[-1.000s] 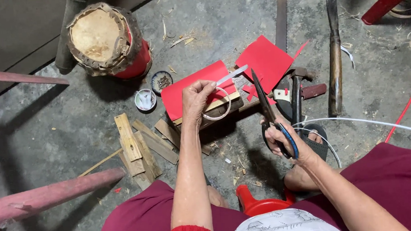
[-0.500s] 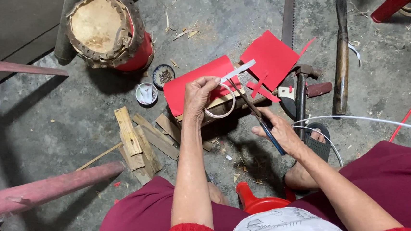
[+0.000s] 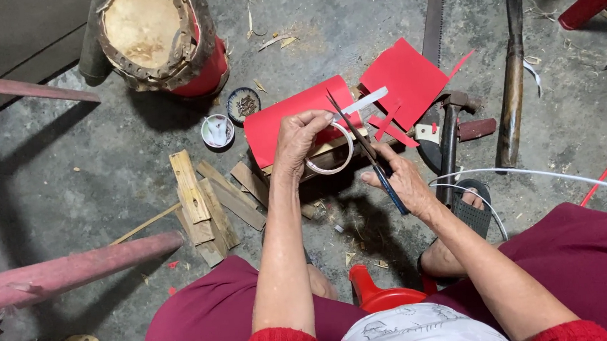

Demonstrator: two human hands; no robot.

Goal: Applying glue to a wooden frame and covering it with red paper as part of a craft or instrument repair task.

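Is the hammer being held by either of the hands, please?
No. The hammer lies on the floor; the right hand holds scissors, the left hand a white ring.

Red paper sheet (image 3: 293,118) (plain), blue-handled scissors (image 3: 374,160).

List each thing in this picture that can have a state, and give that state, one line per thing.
Left hand: gripping a tape roll.
Right hand: holding scissors.
Scissors: blades together, pointing up.
Tape roll: strip pulled out.
Red sheet: curved over wood.
Hammer: lying on floor.

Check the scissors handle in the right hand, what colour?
Blue. The scissors in the right hand have a blue handle, clearest in the head view.
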